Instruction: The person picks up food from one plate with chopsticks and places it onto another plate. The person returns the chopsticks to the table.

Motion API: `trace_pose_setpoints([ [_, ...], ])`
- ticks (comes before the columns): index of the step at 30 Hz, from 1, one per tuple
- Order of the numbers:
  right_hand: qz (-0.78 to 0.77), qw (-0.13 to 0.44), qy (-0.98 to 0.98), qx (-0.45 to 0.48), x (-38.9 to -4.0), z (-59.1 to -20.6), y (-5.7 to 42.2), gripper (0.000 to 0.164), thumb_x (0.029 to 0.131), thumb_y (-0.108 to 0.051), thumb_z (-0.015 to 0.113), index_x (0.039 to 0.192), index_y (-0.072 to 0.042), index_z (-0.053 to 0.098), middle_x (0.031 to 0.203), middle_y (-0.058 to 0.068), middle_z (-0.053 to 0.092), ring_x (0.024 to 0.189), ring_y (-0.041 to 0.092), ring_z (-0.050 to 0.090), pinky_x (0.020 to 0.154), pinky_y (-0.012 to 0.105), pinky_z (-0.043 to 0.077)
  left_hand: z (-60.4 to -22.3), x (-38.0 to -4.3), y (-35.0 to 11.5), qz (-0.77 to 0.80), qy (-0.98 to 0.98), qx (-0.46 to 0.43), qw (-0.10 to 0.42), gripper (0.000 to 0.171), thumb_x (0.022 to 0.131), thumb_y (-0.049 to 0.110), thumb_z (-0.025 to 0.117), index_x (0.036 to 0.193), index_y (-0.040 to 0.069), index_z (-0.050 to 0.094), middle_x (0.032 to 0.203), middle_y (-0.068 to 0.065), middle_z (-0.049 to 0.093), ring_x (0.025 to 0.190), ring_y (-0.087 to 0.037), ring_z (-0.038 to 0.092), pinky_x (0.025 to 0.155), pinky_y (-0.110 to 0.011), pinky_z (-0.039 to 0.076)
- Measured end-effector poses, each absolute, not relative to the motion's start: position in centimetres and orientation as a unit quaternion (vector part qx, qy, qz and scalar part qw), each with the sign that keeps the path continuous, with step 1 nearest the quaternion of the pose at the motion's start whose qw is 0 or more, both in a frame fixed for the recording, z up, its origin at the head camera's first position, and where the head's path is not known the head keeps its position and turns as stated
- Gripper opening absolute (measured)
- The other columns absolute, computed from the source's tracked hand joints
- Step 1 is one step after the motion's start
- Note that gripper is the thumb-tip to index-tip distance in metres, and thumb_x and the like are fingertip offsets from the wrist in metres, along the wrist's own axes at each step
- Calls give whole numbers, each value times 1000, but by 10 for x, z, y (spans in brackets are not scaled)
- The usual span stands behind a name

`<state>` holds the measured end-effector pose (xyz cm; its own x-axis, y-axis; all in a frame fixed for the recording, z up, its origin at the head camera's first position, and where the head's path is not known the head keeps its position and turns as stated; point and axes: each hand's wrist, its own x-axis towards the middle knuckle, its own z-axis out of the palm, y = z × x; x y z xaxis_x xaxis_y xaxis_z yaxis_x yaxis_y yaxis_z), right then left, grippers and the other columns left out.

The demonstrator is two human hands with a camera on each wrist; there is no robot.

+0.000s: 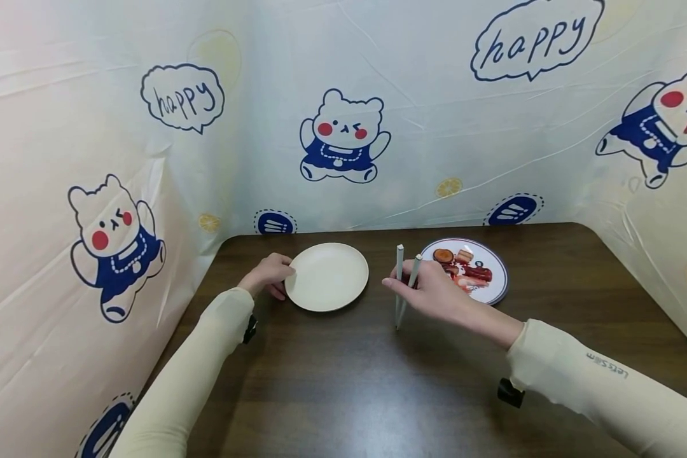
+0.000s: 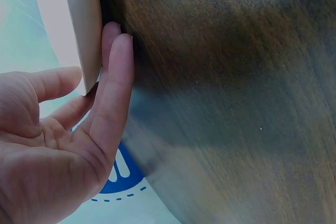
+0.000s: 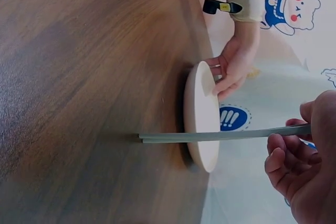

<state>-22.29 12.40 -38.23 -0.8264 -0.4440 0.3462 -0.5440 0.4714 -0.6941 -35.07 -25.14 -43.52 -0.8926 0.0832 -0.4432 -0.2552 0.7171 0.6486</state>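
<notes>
Plate (image 1: 327, 278) lies between left hand (image 1: 266, 276) (pinching it) and right hand (image 1: 435, 291), which grips chopsticks (image 3: 226, 136).

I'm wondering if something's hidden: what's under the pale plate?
Fingers of the left hand reach under the edge of the pale plate. The table shows around it; whatever lies beneath its middle is covered.

Plain cream plate (image 1: 327, 277), grey chopsticks (image 3: 226, 136), blue-rimmed white plate (image 1: 495, 257), brown wood-grain table (image 1: 343, 381); pale backdrop (image 1: 412, 57) printed in blue

Right grip (image 3: 310, 166) — holding chopsticks (image 3: 231, 136), left grip (image 3: 237, 61) — holding plate (image 3: 203, 103)
</notes>
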Motion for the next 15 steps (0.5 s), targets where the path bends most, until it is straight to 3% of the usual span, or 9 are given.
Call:
trace_pose_setpoints([
  [6, 424, 26, -860, 285, -222, -383, 127, 18, 104, -23, 70, 104, -6, 77, 59, -7, 52, 50, 9, 46, 46, 26, 41, -435, -349, -250, 372, 899, -47, 226, 34, 106, 13, 51, 135, -2, 61, 97, -19, 69, 68, -24, 71, 63, -39, 67],
  [15, 410, 85, -865, 276, -222, -382, 129, 19, 104, -23, 70, 98, -6, 75, 56, -10, 42, 47, 6, 37, 44, 26, 33, -434, -347, -250, 374, 899, -40, 223, 33, 105, 12, 51, 133, -3, 61, 93, -18, 69, 66, -24, 71, 63, -40, 67],
])
